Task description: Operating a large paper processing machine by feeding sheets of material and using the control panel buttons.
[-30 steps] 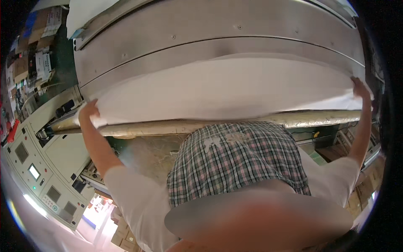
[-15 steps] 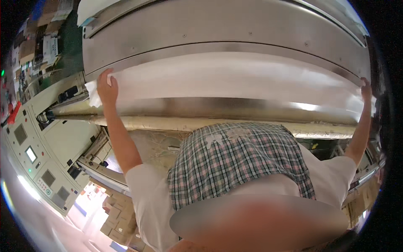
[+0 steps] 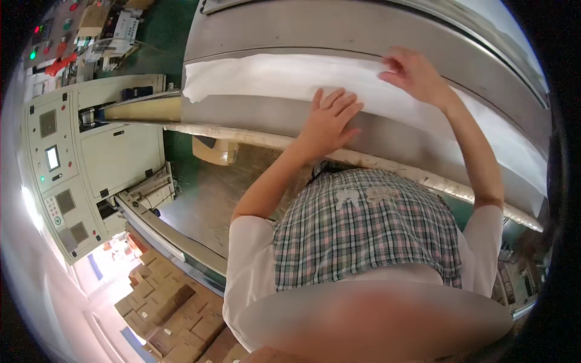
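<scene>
A long white sheet [image 3: 260, 74], thin and soft-looking, lies in a strip across the grey metal front of a machine [image 3: 290, 30]. I cannot tell whether it is film or cloth. Fingers spread, my left hand [image 3: 331, 124] rests flat at the sheet's lower edge, near the middle, and holds nothing. Farther right and higher up, my right hand [image 3: 416, 74] is over the sheet by the dark seam, its fingers slightly bent and the thumb apart. Contact between its fingertips and the sheet is not clear. The sheet's left end is ragged, and its right end curves down toward the rim.
A pale roller [image 3: 260, 137] runs crosswise between me and the metal bed. To the left stands a cream control cabinet [image 3: 91, 145] with a small screen. Stacked cardboard boxes [image 3: 163, 311] fill the lower left, and another box [image 3: 213, 150] lies beneath the roller.
Both hands have left the sheet's two ends and come inward to its middle. The sheet now lies flatter and narrower against the metal. My view has turned, showing more of the left side.
</scene>
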A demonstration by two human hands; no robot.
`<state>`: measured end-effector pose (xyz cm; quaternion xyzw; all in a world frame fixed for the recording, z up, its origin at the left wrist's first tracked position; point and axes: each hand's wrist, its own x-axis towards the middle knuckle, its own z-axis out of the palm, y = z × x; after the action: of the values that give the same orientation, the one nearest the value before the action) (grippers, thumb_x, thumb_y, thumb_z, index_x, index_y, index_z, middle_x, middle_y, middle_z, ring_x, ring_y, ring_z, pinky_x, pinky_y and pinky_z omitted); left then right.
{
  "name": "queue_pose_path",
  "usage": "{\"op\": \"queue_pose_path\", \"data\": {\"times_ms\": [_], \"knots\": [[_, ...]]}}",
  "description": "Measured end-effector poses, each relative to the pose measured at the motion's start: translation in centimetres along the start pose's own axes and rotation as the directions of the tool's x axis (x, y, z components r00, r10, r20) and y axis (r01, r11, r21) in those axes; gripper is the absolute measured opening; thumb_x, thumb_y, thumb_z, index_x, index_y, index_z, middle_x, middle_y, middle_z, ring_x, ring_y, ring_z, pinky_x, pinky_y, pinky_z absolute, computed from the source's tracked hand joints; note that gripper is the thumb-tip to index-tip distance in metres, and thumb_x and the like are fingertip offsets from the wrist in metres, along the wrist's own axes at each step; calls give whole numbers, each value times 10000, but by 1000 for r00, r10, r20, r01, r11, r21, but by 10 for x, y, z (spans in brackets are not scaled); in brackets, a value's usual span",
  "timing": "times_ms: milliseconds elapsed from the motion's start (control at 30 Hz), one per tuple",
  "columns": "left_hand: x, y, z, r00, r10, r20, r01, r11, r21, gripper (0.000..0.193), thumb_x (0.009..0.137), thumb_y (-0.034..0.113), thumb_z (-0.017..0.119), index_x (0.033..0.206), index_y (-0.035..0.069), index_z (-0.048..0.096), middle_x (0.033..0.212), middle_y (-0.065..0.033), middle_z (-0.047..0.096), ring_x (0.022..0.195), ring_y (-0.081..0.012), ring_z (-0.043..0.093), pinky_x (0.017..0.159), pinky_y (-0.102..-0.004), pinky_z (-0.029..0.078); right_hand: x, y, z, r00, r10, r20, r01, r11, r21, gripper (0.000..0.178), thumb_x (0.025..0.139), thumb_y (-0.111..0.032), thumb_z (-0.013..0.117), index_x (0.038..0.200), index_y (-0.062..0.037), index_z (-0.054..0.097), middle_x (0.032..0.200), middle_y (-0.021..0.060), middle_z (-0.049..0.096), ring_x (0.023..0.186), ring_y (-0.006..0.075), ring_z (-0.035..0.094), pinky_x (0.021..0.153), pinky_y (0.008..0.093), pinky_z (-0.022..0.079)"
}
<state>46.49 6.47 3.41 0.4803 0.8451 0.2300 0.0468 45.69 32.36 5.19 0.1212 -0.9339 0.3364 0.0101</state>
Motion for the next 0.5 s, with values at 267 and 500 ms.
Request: {"op": "queue_pose_path", "data": {"times_ms": [267,500], "knots": [[-51,-76,-27,993,-92,-79,99,992,85,477,740,360,611,1141,133,490,1230,-67,448,1188,-335,341,975,-592,158,110,-82,97,998,59,-35,-58,998,33,300,728,-274,641,845,-23,527,733,104,559,693,270,553,618,363,445],[-96,-142,-51,967,-103,-234,164,951,261,414,796,351,544,1158,152,505,1224,-98,452,1158,-381,346,967,-592,176,92,-146,107,968,-224,-108,207,966,-154,124,701,-111,614,790,-56,549,776,105,554,744,276,558,624,355,460]]}}
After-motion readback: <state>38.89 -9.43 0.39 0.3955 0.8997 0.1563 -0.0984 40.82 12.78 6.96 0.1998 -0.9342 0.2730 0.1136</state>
